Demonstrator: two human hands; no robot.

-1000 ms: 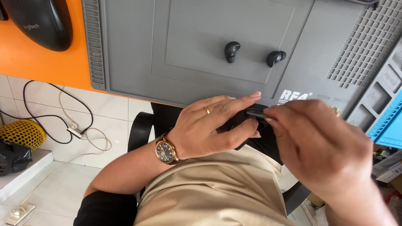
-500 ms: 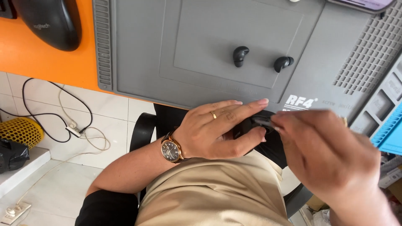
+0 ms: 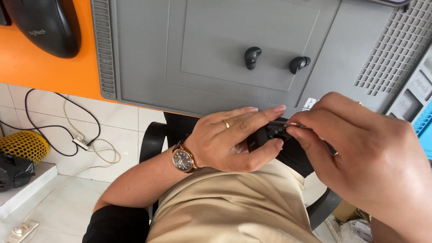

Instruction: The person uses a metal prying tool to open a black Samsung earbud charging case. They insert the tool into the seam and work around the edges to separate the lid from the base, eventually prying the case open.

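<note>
My left hand (image 3: 234, 137), with a ring and a wristwatch, grips a small black case (image 3: 269, 133) just below the near edge of the grey work mat (image 3: 144, 54). My right hand (image 3: 364, 157) pinches a thin metal tool (image 3: 298, 126) whose tip meets the case's open top. Most of the case is hidden by my fingers. Two black earbuds (image 3: 252, 57) (image 3: 299, 64) lie apart on the mat, above my hands.
A black computer mouse (image 3: 47, 27) rests on the orange tabletop (image 3: 40, 67) at the far left. Cables (image 3: 67, 130) and a yellow mesh object (image 3: 20, 145) lie on the tiled floor. A blue tray (image 3: 423, 126) sits at the right edge. A black chair is under me.
The view has shifted a little, so the mat and earbuds sit further right and lower in frame. My hands stay together on the case; the right fingers have closed in on its top.
</note>
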